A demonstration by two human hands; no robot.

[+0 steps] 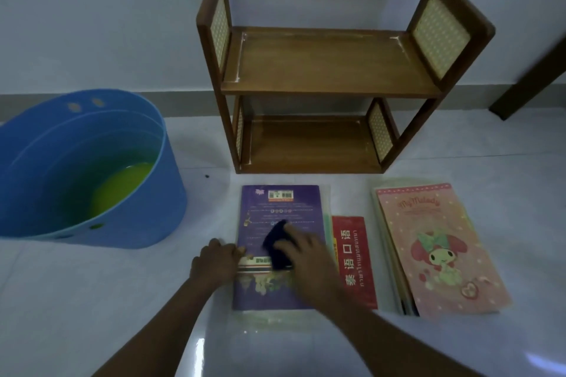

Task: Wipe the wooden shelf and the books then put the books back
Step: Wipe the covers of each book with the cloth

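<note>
Wiping the purple book (280, 223) on the floor, in front of the empty shelf (330, 61).

My right hand (301, 249) is clenched around a dark cloth (277, 246), pressing it flat on the cover, while my left hand (216, 260) rests with fingers spread loosely at the book's left edge, gripping nothing, just pinning it. To do this well I want long strokes from spine to far edge, with light pressure so the cover does not buckle or slide onto the red book (355, 260) just beside it. The pink book (435, 245) tops a stack further right, waiting its turn. The blue tub (147, 223) with yellowish water sits to my left; I judge the cloth should be damp, not dripping.
</note>
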